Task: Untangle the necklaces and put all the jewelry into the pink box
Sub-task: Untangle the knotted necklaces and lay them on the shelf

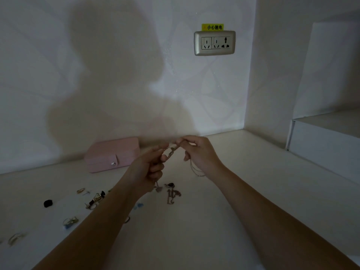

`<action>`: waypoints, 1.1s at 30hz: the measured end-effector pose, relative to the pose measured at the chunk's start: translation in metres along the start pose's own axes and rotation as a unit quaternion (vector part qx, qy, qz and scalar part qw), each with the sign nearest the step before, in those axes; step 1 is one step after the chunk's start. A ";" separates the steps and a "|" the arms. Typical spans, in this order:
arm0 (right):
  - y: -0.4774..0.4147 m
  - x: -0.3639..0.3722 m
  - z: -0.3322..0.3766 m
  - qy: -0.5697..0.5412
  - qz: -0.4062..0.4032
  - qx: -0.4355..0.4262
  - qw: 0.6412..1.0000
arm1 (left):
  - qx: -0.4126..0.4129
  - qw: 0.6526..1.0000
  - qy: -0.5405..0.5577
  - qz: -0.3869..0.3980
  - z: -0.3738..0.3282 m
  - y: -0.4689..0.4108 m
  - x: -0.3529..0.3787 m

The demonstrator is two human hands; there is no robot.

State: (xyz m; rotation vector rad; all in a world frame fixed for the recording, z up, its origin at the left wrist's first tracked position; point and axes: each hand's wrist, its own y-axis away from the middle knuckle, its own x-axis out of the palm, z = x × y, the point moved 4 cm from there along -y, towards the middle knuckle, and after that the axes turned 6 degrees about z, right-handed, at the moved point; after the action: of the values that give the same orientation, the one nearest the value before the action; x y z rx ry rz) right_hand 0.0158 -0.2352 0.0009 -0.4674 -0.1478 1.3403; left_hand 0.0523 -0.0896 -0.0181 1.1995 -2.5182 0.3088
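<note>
- Nearest the camera, on the pale tabletop, small metal rings lay at the left edge, with a blue-stoned ring just beyond them.
- Farther in, a small black bead-like piece, a cluster of gold and black earrings and a loose rose-gold chain lay apart on the surface, below the hands.
- Above these, the left hand was held off the table with its fingers curled. Its thumb and forefinger pinched the lower end of the tangled thin metal necklaces, and a small pendant dangled beneath its palm.
- Just beside it, the right hand pinched the upper end of the tangle between thumb and fingertips, its other fingers loosely bent. A loop of fine chain hung under it.
- The tangle stretched between the two pinches, clear of the table.
- Behind the left hand, the closed pink rectangular box with a snap tab sat against the wall, apart from the necklaces.
- On the wall above, a silver-framed power outlet carried a yellow label.
</note>
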 end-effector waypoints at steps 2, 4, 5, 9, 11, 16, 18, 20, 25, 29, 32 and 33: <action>0.001 -0.008 0.004 -0.097 -0.038 0.021 0.994 | -0.015 1.000 -0.004 -0.017 0.004 -0.001 -0.005; 0.001 -0.014 0.004 -0.174 -0.048 0.047 0.982 | -0.029 0.999 -0.004 -0.027 0.006 -0.002 -0.007; 0.000 -0.014 0.003 -0.200 -0.037 0.057 0.978 | -0.037 0.999 -0.008 -0.029 0.007 -0.002 -0.007; 0.002 0.000 0.003 -0.233 0.049 0.091 0.967 | -0.068 0.995 -0.053 -0.039 0.012 -0.004 -0.005; 0.004 0.005 0.003 -0.235 0.085 0.111 0.962 | -0.074 0.994 -0.072 -0.039 0.013 -0.004 -0.007; 0.010 0.015 0.000 -0.140 0.182 0.150 0.962 | -0.024 0.977 -0.208 -0.030 0.002 -0.002 -0.012; 0.011 0.018 0.000 -0.088 0.194 0.158 0.964 | -0.007 0.973 -0.232 -0.007 0.000 0.001 -0.010; 0.012 0.018 0.000 -0.061 0.189 0.168 0.966 | -0.004 0.977 -0.212 0.024 -0.002 0.003 -0.007; 0.011 0.012 -0.001 -0.060 0.150 0.187 0.969 | -0.009 0.964 -0.253 0.082 -0.004 0.008 0.004; 0.009 0.008 -0.002 -0.043 0.116 0.183 0.975 | 0.000 0.946 -0.314 0.080 0.000 0.010 0.010; 0.005 -0.003 -0.007 -0.081 0.029 0.187 0.979 | 0.024 0.974 -0.224 0.013 -0.002 0.006 0.008; 0.004 -0.007 -0.009 -0.102 0.005 0.191 0.976 | 0.029 0.984 -0.178 0.001 -0.004 0.005 0.006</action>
State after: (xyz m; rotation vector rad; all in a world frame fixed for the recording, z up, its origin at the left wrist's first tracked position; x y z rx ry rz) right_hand 0.0141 -0.2435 -0.0078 -0.0046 -0.0544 1.3854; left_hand 0.0457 -0.0900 -0.0125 1.3801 -2.8292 0.1809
